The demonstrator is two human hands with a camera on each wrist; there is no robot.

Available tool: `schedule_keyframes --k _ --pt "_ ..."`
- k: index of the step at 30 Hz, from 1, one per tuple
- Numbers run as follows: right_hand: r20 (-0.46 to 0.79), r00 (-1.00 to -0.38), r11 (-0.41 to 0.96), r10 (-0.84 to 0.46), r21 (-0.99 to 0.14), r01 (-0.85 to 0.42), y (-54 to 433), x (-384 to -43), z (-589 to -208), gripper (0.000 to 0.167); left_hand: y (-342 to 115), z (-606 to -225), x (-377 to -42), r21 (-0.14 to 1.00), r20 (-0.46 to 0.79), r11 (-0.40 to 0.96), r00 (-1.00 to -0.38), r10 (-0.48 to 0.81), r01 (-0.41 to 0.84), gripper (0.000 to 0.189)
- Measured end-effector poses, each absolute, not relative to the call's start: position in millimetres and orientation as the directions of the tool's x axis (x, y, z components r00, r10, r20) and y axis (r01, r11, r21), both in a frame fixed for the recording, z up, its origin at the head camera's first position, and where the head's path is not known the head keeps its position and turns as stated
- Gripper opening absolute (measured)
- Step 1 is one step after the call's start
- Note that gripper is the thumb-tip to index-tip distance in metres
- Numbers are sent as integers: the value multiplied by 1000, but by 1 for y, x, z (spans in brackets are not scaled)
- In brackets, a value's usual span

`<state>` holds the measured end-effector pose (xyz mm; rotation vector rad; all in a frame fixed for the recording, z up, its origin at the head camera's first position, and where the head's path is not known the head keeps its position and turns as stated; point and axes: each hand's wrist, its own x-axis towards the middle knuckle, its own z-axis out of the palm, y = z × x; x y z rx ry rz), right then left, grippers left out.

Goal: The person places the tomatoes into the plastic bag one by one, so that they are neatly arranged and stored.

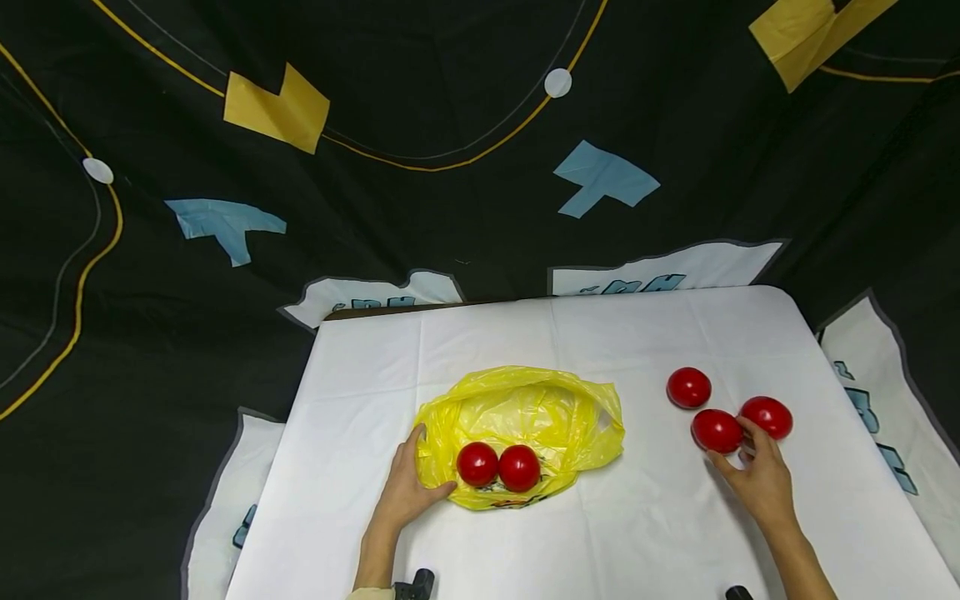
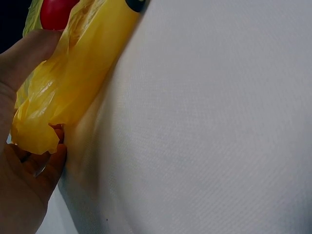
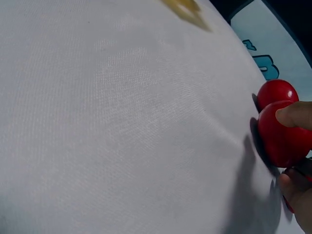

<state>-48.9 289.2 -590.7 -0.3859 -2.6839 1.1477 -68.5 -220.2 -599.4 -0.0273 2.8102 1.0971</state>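
Note:
A yellow plastic bag (image 1: 592,450) lies with its mouth spread on the table, two shiny red balls (image 1: 519,468) inside it. At the bag's left side my left hand (image 1: 411,483) holds its edge, thumb over the rim and fingers against the outside. In the left wrist view the crinkled bag (image 2: 80,83) sits between thumb and fingers. To the right, my right hand (image 1: 761,477) pinches a red ball (image 1: 716,431) between thumb and fingers; the right wrist view shows this ball (image 3: 280,139) close up. Two more red balls (image 1: 688,387) lie right by it.
A white cloth covers the table (image 1: 510,558). Behind it hangs a dark curtain (image 1: 450,217) with yellow and blue shapes. Small black objects (image 1: 738,592) show at the bottom edge, near each forearm.

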Motion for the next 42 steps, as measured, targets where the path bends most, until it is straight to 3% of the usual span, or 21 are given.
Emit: schedule_keyframes --k 33,42 --pt "-52 -932 604 358 -749 273 285 -54 -601 86 -222 -601 -70 670 -129 739 -991 28 -66 114" --pt "-121 -902 513 415 -787 342 285 -51 -600 85 -222 -601 -69 675 -116 736 -993 38 -51 114"
